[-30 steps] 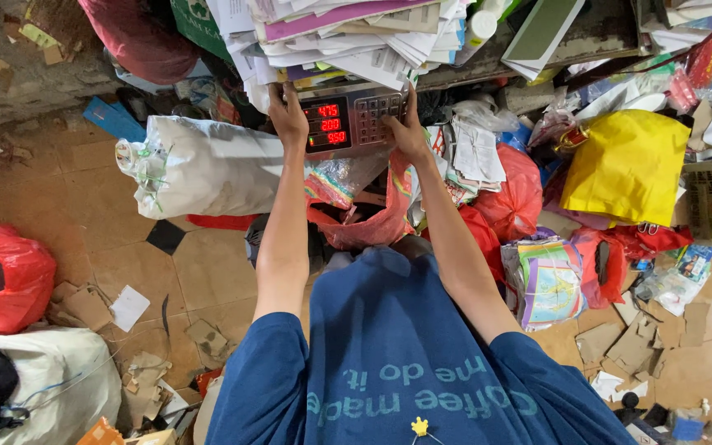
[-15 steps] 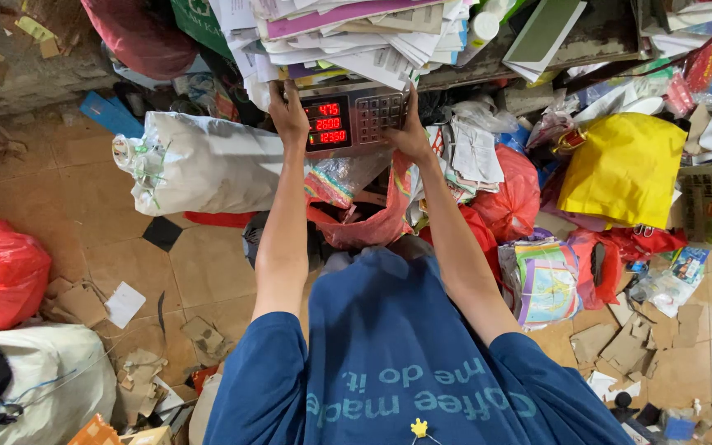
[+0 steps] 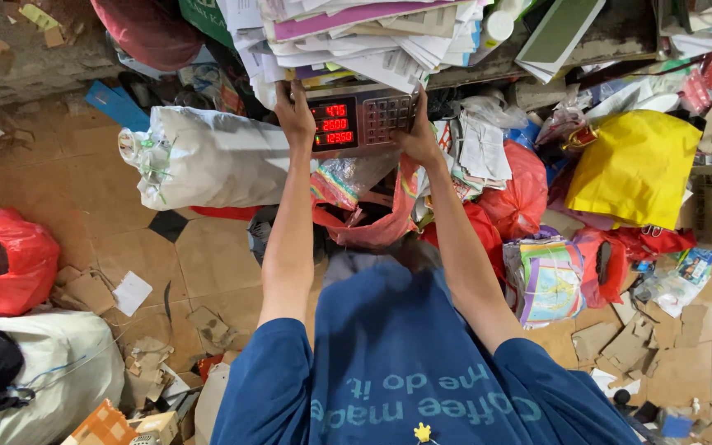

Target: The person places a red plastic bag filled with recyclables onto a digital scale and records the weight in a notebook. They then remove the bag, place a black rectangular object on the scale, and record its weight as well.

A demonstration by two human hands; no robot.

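Arms out in front of you, both reaching for the digital weighing scale [image 3: 360, 122] under that tall stack of papers and books [image 3: 356, 37]. Your left hand [image 3: 296, 111] clasps the scale's left edge, fingers wrapped round it; your right hand [image 3: 418, 136] holds the right edge, thumb by the keypad. Both grips are closed on the scale, so it sits squarely between your palms with its red display lit.

Keep the two hands level, I'd say, and don't lean on the body — a loaded pan wobbles easily and the stack above overhangs your knuckles. Keep your fingers off the keys unless you mean to press one.

Just under your left hand lies the white tied sack [image 3: 208, 156]; under your right, the red plastic bag [image 3: 372, 222]. Further right of the right hand sits the yellow bag [image 3: 636, 169].

Against half a second ago, little differs: hands in the same places, scale unmoved, stack unchanged.
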